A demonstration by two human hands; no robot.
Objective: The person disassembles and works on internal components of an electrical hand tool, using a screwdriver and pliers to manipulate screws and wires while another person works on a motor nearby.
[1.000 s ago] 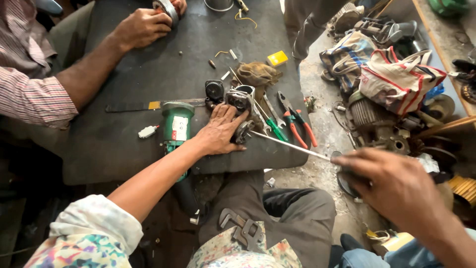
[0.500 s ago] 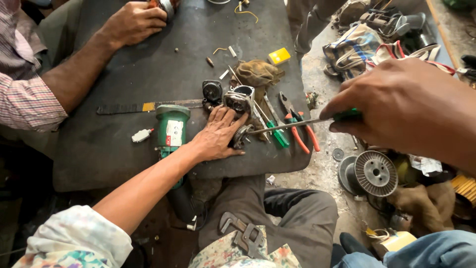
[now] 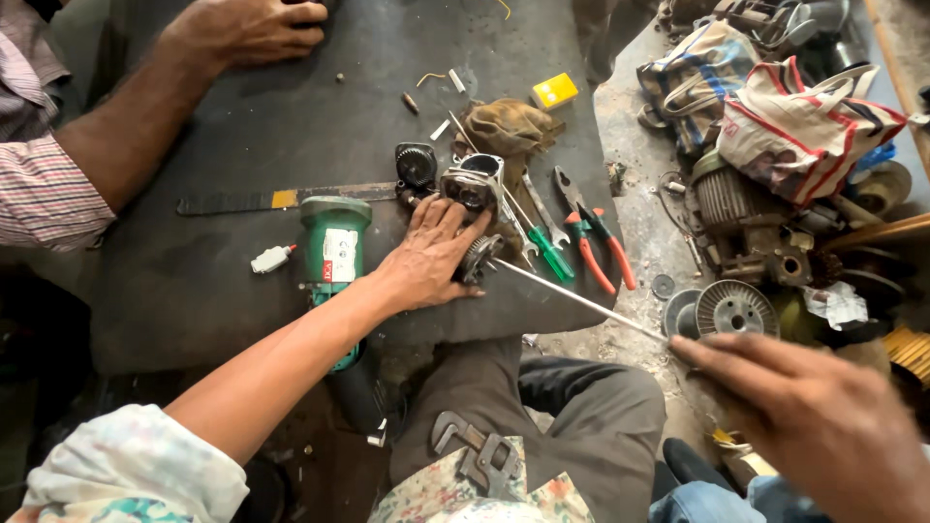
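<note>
My left hand (image 3: 431, 257) lies on the dark table (image 3: 194, 300) and pins a small round metal part (image 3: 480, 258) under its fingers. A long thin screwdriver shaft (image 3: 581, 300) runs from that part down to my right hand (image 3: 814, 426), which grips its handle end at the lower right, off the table. A green angle grinder (image 3: 334, 242) lies just left of my left hand. A grey metal housing (image 3: 470, 184) and a black round part (image 3: 417, 165) sit just beyond my fingers.
Red-handled pliers (image 3: 596, 242), a green-handled screwdriver (image 3: 544, 250), a brown cloth (image 3: 509, 126), a yellow box (image 3: 555, 90) and a flat blade (image 3: 291, 199) lie on the table. Another person's hand (image 3: 242, 29) rests top left. Bags (image 3: 804, 116), motor parts and a wire spool (image 3: 736, 308) crowd the floor at right. A wrench (image 3: 475, 455) lies on my lap.
My right hand has dropped from the middle right to the lower right, swinging the screwdriver's handle end down. My left hand has stayed on the round part.
</note>
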